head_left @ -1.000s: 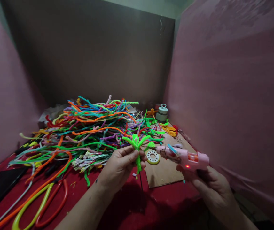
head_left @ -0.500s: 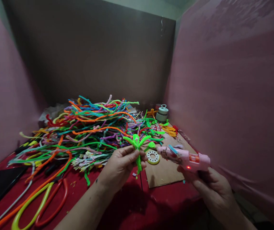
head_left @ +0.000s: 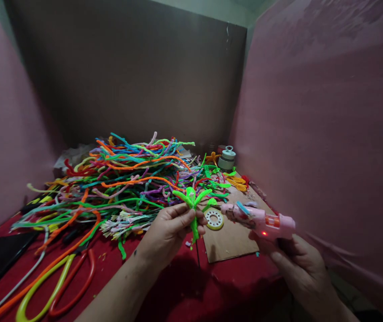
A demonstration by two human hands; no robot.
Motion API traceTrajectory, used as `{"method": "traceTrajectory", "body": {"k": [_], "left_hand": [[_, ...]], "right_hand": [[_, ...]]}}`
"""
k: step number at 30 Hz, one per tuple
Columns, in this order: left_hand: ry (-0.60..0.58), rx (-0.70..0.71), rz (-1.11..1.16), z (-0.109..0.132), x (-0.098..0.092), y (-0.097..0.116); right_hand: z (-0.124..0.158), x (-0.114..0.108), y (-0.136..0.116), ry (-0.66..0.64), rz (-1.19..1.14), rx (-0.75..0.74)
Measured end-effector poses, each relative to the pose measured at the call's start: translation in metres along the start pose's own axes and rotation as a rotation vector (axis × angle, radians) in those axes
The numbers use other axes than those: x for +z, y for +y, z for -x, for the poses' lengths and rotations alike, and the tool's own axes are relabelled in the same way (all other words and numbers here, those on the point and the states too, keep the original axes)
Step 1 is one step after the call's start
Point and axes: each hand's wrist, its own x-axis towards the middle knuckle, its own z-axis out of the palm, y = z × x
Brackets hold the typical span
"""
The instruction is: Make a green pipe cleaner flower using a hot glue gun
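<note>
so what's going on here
A person's left grip pinches a green fuzzy piece with spread leaf-like arms. The right grip holds a pink glue gun, its nozzle pointing toward that piece and its red light on; whether they touch is hard to tell. A tangled pile of colorful pipe cleaners lies beyond the left grip, and scissors with red and yellow handles rest at the near left.

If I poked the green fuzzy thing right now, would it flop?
Probably not: the green thing in the left hand has bits sticking out unsupported. It's likely light, being thin, and probably not slippery, because it's fuzzy.
</note>
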Motion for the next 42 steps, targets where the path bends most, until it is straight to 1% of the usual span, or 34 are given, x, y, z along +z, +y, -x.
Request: {"method": "traceTrajectory", "body": {"k": [7,12,17,22,26,29,31,32,34,35,38,42], "left_hand": [[-0.002,-0.004,-0.004,0.0,0.002,0.001],[-0.007,-0.001,-0.012,0.001,0.002,0.001],[-0.008,-0.003,-0.013,0.0,0.001,0.001],[0.006,0.014,0.019,0.0,0.001,0.001],[0.0,0.028,0.02,0.0,0.001,0.002],[0.002,0.038,0.045,-0.001,0.001,0.002],[0.002,0.047,0.057,-0.001,0.001,0.002],[0.001,0.05,0.056,-0.001,0.0,0.002],[0.005,0.055,0.053,0.0,-0.001,0.002],[0.008,0.056,0.05,0.0,-0.001,0.002],[0.016,0.049,0.052,0.001,-0.003,0.002],[0.022,0.03,0.05,0.0,-0.005,0.002]], "right_hand": [[0.003,-0.001,0.002,-0.002,0.012,-0.018],[0.001,0.0,0.001,-0.033,0.009,-0.06],[-0.001,0.0,0.001,-0.01,0.013,-0.075],[0.001,-0.004,0.005,-0.021,0.028,-0.074],[0.002,-0.01,0.01,0.019,0.099,-0.094],[-0.001,-0.02,0.022,0.064,0.26,-0.127],[-0.005,-0.029,0.036,0.067,0.415,-0.203],[-0.007,-0.033,0.044,0.073,0.497,-0.264],[-0.01,-0.041,0.062,0.032,0.71,-0.38],[-0.011,-0.045,0.07,0.013,0.836,-0.398],[-0.012,-0.051,0.091,-0.08,1.126,-0.385],[-0.016,-0.054,0.104,-0.133,1.333,-0.326]]}}
